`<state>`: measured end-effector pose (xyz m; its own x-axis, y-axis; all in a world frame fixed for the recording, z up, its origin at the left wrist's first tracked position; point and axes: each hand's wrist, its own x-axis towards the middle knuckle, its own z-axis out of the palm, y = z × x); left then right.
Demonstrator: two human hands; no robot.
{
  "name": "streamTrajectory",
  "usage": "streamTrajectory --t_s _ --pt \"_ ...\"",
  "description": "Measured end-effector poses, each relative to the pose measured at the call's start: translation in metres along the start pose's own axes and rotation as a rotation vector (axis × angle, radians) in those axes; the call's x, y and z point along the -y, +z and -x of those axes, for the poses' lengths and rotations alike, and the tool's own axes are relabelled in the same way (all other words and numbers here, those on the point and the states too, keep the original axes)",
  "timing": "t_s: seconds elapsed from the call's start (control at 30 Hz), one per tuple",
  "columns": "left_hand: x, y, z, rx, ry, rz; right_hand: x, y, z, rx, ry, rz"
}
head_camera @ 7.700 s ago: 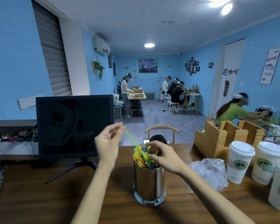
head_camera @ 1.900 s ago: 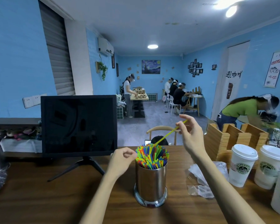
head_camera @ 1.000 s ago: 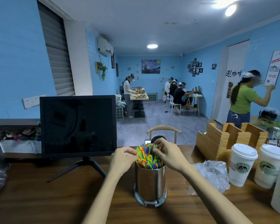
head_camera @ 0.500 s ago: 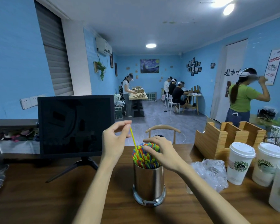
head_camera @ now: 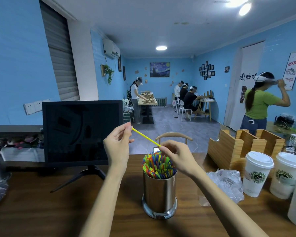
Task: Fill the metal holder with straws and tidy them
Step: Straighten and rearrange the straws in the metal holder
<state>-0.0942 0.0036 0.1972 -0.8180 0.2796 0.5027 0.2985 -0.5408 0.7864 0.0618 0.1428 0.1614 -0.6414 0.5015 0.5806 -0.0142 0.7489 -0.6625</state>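
Hands (head_camera: 117,147) pinching yellow straw (head_camera: 146,138) ends

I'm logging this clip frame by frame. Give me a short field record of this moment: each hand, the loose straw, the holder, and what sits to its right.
left hand: raised, pinching the upper end of the yellow straw
right hand: pinching the straw's lower end, just above the bundle
yellow straw: out of the holder, slanting down to the right
metal holder: upright on the wooden table, packed with coloured straws
right of holder: crumpled plastic bag, lidded paper cups
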Motion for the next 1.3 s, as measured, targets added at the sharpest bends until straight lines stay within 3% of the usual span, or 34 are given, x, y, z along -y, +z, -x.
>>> streamTrajectory --t_s 0.13,0.2,0.37,0.53,0.67,0.9,1.1,1.3 --pt "0.013 -0.001 0.003 -0.098 -0.151 0.000 0.005 -0.014 -0.003 -0.098 0.029 -0.084" --pt "0.022 -0.005 0.004 -0.079 -0.249 -0.032 0.011 -0.025 -0.003 -0.155 0.082 -0.250" --pt "0.042 -0.019 0.011 0.359 -0.420 -0.347 0.019 -0.044 -0.010 -0.289 0.120 -0.529" --pt "0.051 -0.025 0.018 0.333 -0.296 -0.766 0.008 -0.038 -0.018 -0.350 0.025 -0.249" --pt "0.055 -0.030 0.024 0.402 -0.432 -0.744 -0.002 -0.028 -0.016 -0.278 -0.041 -0.021" --pt "0.051 -0.031 0.025 0.397 -0.441 -0.692 -0.021 0.000 -0.012 -0.063 -0.068 0.221" --pt "0.054 -0.030 0.028 0.366 -0.448 -0.654 -0.032 0.019 -0.002 -0.008 -0.049 0.454" --pt "0.052 -0.031 0.024 0.401 -0.470 -0.632 -0.029 0.020 0.001 0.056 -0.021 0.485"
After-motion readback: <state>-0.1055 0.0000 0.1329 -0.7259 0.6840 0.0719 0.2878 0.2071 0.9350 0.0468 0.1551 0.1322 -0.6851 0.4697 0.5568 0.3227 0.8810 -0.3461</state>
